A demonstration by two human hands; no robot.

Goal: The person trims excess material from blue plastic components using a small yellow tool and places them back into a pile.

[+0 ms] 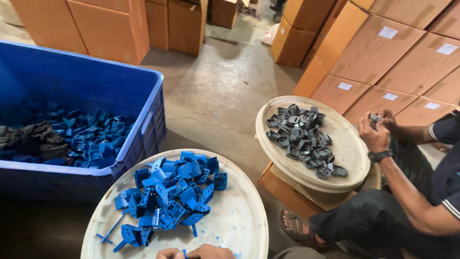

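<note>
At the bottom edge of the frame, just right of centre, the person's left hand [168, 253] and right hand [211, 252] meet, only knuckles showing; a sliver of a small blue plastic part [184, 252] pokes up between them, so both seem to pinch it, though whether the fingers are fully closed on it I cannot tell.

Just above the hands lies a round off-white tray [239, 216], dusted with blue flecks, carrying a loose heap of blue moulded clips [167, 194] in its upper-left half. These pieces look light, stiff and hollow, with thin tabs and square openings; they would tangle with neighbours, so a pinch on a flat side wall looks surer than on a thin tab, which could snap. A slim blue sprue [109, 232] lies at the heap's lower left.

Further up, at the left of the frame, a large blue crate [143, 110] holds more blue parts and a dark cloth [28, 139].

At centre right a second round tray [352, 158] rests on a cardboard box [287, 192] and bears grey clips [302, 136]. Beside it a co-worker's hands [376, 127] hold a small grey piece. Stacked cartons [383, 52] fill the upper frame.
</note>
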